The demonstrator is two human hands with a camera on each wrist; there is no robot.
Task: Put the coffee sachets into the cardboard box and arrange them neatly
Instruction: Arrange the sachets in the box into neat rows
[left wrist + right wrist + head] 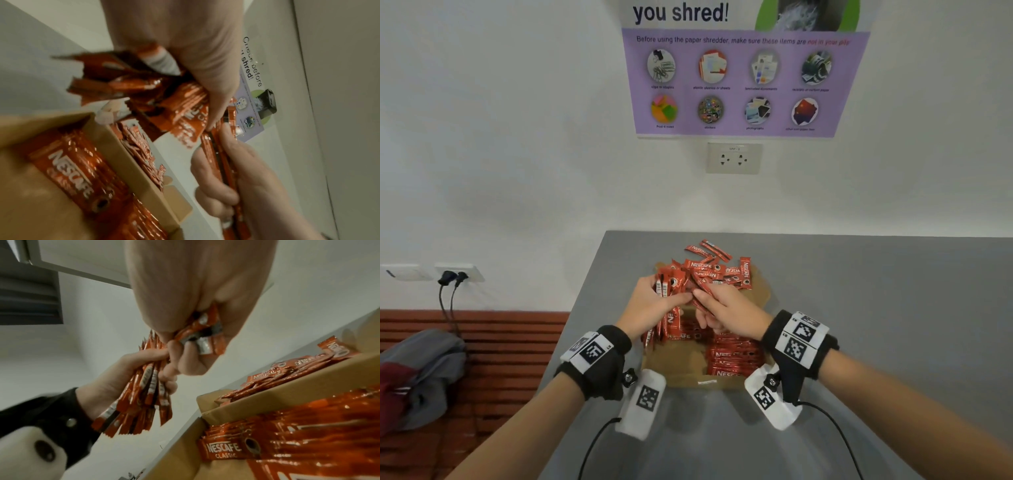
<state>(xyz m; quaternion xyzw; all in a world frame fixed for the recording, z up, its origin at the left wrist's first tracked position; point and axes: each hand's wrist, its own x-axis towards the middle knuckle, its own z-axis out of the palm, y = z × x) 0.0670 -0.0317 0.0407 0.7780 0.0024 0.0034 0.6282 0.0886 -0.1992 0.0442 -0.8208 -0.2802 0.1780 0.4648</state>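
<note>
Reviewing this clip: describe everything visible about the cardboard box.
The cardboard box is plain brown, shallow and open-topped, lying on the grey table directly below both hands. A neat row of red Nescafe sachets fills its right side; the left part shows bare floor. Its far flap lies folded outward, with loose sachets heaped on it. Neither hand visibly touches the box.

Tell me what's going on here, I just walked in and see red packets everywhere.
A person is packing coffee sachets into a cardboard box on a grey table. The left hand holds a bundle of sachets above the box, and the right hand pinches a few more beside it. A neat stack already lies in the box's right side; a loose pile waits behind the box.
</note>
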